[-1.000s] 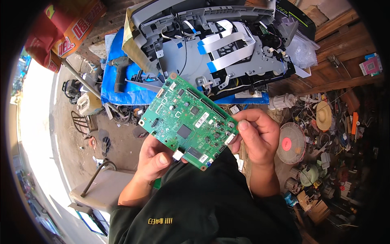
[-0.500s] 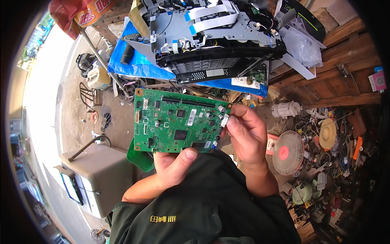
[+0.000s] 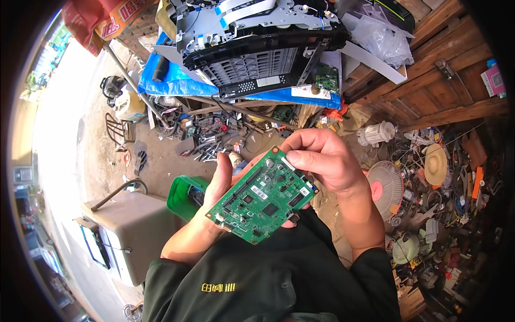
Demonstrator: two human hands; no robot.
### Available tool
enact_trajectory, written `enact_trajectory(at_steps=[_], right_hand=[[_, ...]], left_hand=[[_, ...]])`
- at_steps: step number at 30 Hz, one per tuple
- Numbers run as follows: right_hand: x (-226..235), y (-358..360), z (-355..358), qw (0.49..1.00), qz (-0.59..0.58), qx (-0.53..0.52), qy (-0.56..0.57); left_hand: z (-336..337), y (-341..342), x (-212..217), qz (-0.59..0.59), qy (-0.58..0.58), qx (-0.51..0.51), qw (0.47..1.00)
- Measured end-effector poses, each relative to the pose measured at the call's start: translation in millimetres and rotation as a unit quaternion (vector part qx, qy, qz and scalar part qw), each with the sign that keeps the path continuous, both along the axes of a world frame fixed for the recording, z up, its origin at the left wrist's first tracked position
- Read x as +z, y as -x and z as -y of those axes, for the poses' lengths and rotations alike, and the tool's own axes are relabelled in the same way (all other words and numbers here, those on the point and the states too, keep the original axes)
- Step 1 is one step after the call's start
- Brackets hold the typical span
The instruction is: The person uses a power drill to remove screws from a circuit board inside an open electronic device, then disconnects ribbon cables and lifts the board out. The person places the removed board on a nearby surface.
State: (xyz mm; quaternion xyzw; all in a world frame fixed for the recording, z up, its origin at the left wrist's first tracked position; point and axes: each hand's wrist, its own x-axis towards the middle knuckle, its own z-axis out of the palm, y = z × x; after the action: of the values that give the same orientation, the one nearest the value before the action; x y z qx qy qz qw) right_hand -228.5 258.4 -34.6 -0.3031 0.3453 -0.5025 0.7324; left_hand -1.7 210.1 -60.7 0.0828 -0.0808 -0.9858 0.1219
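Note:
A green circuit board (image 3: 269, 209) is tilted in front of my chest, its chips and connectors facing up. My left hand (image 3: 219, 188) cradles it from beneath, the thumb standing free at the board's left side and fingertips showing under its lower right edge. The thumb and forefinger of my right hand (image 3: 322, 161) grip the upper right edge, beside a white connector. Beyond the hands, a partly stripped printer (image 3: 263, 59) with white ribbon cables rests on a blue sheet (image 3: 179, 86).
A green bin (image 3: 179, 196) stands left of my hands, near a beige metal box (image 3: 145, 220). Tools (image 3: 214, 145) litter the ground ahead. At right lie a fan (image 3: 383, 190), a motor (image 3: 376, 133) and heaped scrap beneath wooden boards (image 3: 429, 70).
The circuit board has turned and moved lower, nearer my chest. My left hand has shifted from its lower edge to its left side, and the printer sits higher in view.

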Motion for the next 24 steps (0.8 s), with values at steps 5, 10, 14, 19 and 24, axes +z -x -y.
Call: enact_trajectory(at_steps=[5,10,14,19,24], right_hand=[[5,2,-8,0.987,-0.135,-0.087,0.028],[14,-3,-21,0.952,-0.234,-0.189,0.061],[18,-6,-25,0.913,-0.323,-0.219,0.120],[25,-8,-23,0.887,-0.364,-0.228,0.169],[27,-7,-23,0.890,-0.368,-0.227,0.145]], left_hand=[[-9,22,14,0.061,0.026,-0.019,0.998],[-21,37,25,0.042,0.022,0.078,0.996],[-24,38,28,0.074,0.061,0.093,0.991],[-25,37,34,0.096,0.087,0.072,0.989],[-26,38,33,0.134,0.126,0.058,0.981]])
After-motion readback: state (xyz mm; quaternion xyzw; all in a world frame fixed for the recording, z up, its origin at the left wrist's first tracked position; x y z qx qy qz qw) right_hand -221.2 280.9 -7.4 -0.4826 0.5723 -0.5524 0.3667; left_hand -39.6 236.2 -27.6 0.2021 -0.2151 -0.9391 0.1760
